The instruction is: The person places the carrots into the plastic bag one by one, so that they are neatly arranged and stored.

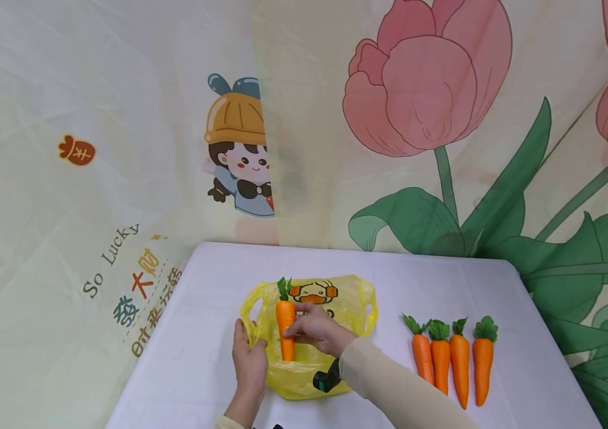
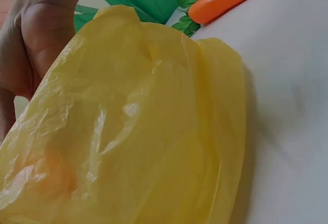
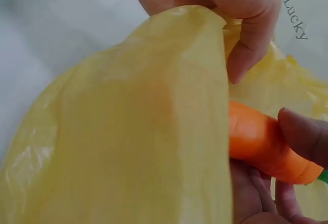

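Observation:
In the head view, a yellow plastic bag (image 1: 304,381) with a duck print and two loop handles lies on the table. My right hand (image 1: 318,329) pinches an orange carrot (image 1: 285,325) with a green leafy top, thumb on one side and fingers on the other. The carrot's lower tip is at the mouth of the bag, and its leaves point to the back. At the bag's left edge, my left hand (image 1: 250,362) grips the plastic, its thumb over the rim in the right wrist view. An orange patch (image 2: 54,172) shows through the bag in the left wrist view.
Several more carrots (image 1: 460,363) with leafy tops lie in a row on the table's right side, partly covered by my right sleeve (image 1: 400,381). Behind the white table (image 1: 186,310) hangs a printed cloth with tulips (image 1: 432,89).

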The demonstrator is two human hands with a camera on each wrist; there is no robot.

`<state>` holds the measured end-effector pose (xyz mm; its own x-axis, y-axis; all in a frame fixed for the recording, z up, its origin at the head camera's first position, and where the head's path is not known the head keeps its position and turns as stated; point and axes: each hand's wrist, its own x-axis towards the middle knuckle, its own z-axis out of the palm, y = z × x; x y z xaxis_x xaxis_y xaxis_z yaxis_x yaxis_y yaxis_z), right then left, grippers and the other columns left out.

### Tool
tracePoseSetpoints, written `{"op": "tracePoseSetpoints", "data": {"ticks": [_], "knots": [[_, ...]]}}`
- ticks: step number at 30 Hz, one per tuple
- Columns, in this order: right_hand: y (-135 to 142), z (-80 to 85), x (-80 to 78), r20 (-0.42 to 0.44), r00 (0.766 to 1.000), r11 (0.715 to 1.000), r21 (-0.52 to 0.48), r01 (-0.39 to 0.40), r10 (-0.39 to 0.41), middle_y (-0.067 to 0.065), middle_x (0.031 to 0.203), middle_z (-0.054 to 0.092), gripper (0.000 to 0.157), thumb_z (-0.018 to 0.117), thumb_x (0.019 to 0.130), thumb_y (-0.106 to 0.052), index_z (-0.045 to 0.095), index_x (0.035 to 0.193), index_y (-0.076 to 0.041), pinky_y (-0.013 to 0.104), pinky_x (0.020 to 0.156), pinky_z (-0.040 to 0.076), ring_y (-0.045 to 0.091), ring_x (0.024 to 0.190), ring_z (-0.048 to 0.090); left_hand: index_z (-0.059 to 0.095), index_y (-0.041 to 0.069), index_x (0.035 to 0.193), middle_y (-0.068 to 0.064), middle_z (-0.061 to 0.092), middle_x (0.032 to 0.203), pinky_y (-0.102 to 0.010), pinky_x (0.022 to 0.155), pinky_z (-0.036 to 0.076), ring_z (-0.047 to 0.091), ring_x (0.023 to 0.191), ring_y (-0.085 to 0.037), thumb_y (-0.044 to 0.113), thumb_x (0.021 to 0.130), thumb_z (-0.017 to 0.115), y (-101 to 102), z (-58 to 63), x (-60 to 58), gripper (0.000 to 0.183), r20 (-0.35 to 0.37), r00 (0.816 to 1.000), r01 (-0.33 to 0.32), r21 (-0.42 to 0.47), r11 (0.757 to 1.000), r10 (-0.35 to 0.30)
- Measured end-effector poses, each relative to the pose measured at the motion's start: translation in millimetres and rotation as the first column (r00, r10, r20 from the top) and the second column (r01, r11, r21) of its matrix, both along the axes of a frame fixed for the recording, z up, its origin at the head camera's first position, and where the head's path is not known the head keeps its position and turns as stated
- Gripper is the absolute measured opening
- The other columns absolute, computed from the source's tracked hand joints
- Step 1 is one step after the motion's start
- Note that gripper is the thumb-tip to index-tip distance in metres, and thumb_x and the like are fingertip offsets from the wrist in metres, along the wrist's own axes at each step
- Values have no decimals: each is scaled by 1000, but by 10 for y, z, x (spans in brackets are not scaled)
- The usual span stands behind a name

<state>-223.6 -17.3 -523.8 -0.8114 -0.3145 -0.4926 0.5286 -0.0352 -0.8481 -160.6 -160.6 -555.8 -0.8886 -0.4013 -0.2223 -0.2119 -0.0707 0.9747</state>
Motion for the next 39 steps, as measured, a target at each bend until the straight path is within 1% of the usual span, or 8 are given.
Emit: {"op": "tracePoseSetpoints", "data": {"ticks": [6, 11, 15, 21, 28, 32, 36, 39], "knots": [[-62, -47, 20, -34, 999, 996, 84, 13, -10, 19, 112, 63, 62, 76, 82, 7, 47, 137, 1, 48, 82, 62, 30, 94, 68, -6, 7, 162, -14, 8, 168, -45, 124, 16, 16, 153, -28, -10, 96, 35, 12, -7, 8, 79, 7, 1000, 13, -2, 1000, -13], [-97, -74, 61, -49, 998, 981, 192, -30, 40, 15, 107, 64, 58, 79, 84, 0, 49, 134, -1, 47, 73, 64, 28, 91, 68, -7, 6, 161, -14, 6, 168, -45, 124, 17, 16, 152, -28, -11, 96, 36, 18, -13, 5, 80, -4, 1000, 14, 5, 1000, -14], [-125, -99, 82, -48, 996, 973, 222, -68, 81, 15, 104, 64, 56, 79, 85, -2, 48, 132, 0, 45, 68, 64, 27, 88, 69, -7, 7, 162, -14, 7, 168, -45, 124, 17, 16, 153, -27, -9, 97, 36, 25, -6, 1, 80, 8, 1000, 21, -1, 1000, -21], [-140, -148, 53, -25, 997, 974, 218, -60, 67, 17, 102, 64, 57, 75, 88, -1, 46, 137, 3, 45, 70, 64, 28, 87, 69, -6, 8, 162, -15, 13, 167, -45, 124, 17, 17, 152, -28, -10, 96, 37, 51, -14, 19, 81, 3, 999, 41, -1, 999, -41], [-121, -220, 12, 26, 1000, 985, 172, -20, 16, 21, 107, 62, 66, 68, 91, 6, 34, 148, 9, 42, 73, 64, 31, 95, 69, -3, 5, 162, -16, 14, 167, -46, 124, 16, 17, 152, -29, -13, 93, 38, 78, -43, 21, 82, -17, 999, 41, 11, 999, -41], [-108, -210, 30, 52, 999, 986, 165, -24, 15, 20, 111, 60, 65, 69, 90, 5, 36, 146, 10, 44, 80, 63, 32, 97, 68, -4, 6, 162, -15, 13, 167, -46, 124, 16, 16, 152, -29, -12, 94, 38, 75, -42, 22, 82, -16, 999, 45, 12, 999, -45], [-70, -118, 98, -12, 996, 971, 220, -89, 94, 20, 117, 62, 68, 73, 88, -1, 38, 146, 11, 51, 90, 59, 35, 106, 65, -4, 8, 162, -14, 13, 167, -46, 124, 17, 16, 152, -28, -11, 95, 38, 67, -45, 20, 82, -11, 999, 50, 7, 999, -50], [-17, -16, 196, -133, 976, 944, 305, -124, 171, 23, 132, 59, 75, 78, 86, -7, 38, 148, 9, 54, 96, 55, 38, 117, 60, -4, 8, 162, -14, 13, 167, -46, 124, 17, 17, 152, -29, -11, 95, 38, 65, -41, 14, 81, 1, 999, 50, -6, 999, -50]]}}
